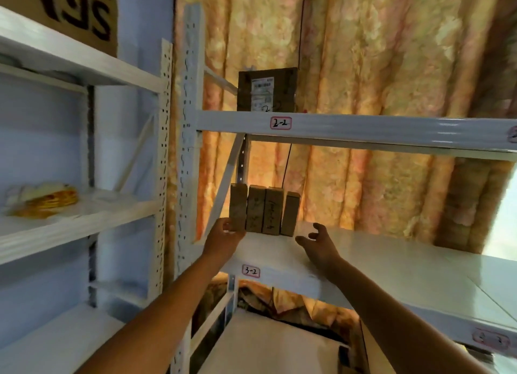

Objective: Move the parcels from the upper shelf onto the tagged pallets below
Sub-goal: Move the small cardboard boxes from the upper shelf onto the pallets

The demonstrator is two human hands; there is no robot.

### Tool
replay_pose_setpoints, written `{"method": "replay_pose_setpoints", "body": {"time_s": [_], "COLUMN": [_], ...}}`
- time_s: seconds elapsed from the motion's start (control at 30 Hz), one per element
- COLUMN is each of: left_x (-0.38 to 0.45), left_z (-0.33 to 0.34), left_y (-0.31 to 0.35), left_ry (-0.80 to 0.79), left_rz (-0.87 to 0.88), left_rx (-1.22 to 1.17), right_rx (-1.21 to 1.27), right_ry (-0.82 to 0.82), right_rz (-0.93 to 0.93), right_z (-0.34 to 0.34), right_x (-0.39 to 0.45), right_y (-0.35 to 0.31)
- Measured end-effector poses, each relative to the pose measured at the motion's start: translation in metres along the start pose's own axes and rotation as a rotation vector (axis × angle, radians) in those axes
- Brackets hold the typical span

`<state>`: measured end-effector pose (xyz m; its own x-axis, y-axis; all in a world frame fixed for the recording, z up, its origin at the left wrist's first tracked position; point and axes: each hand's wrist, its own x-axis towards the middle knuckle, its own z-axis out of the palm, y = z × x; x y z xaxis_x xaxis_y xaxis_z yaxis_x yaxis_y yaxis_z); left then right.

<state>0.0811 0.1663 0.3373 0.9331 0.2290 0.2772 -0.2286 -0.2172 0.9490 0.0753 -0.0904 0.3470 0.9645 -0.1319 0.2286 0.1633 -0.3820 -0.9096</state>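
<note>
Several narrow brown parcels (pixel 264 210) stand upright side by side on the white shelf (pixel 363 250) tagged 3-2 (pixel 250 270). My left hand (pixel 226 235) touches the lower left corner of the leftmost parcel (pixel 237 206), fingers loosely curved against it. To the right of the row, my right hand (pixel 319 241) hovers just above the shelf with fingers spread and bent, holding nothing. A larger dark parcel (pixel 267 90) with a white label stands on the shelf above, tagged 2-2 (pixel 280 123).
A second white rack (pixel 84 214) stands to the left, holding a yellow-white bundle (pixel 44 199) and a cardboard box (pixel 81 10) up top. Perforated uprights (pixel 190 150) separate the racks. A patterned curtain (pixel 363 66) hangs behind. A lower shelf (pixel 268 345) lies beneath.
</note>
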Motion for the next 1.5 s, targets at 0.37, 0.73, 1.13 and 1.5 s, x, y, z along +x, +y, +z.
{"method": "replay_pose_setpoints", "body": {"time_s": [0.37,0.73,1.13,1.5], "left_x": [0.104,0.128,0.113,0.108], "left_z": [0.019,0.042,0.043,0.024], "left_y": [-0.023,-0.037,-0.019,-0.018], "left_ry": [-0.012,-0.041,-0.147,-0.313], "left_rz": [-0.055,0.092,-0.009,-0.021], "left_rx": [0.035,0.047,-0.267,-0.403], "right_rx": [0.216,0.403,0.489,0.617], "right_ry": [-0.152,-0.15,-0.11,-0.202], "right_rz": [-0.01,-0.165,-0.135,-0.011], "right_z": [0.023,0.034,0.033,0.022], "right_x": [0.11,0.14,0.126,0.12], "right_y": [0.014,0.03,0.021,0.023]}}
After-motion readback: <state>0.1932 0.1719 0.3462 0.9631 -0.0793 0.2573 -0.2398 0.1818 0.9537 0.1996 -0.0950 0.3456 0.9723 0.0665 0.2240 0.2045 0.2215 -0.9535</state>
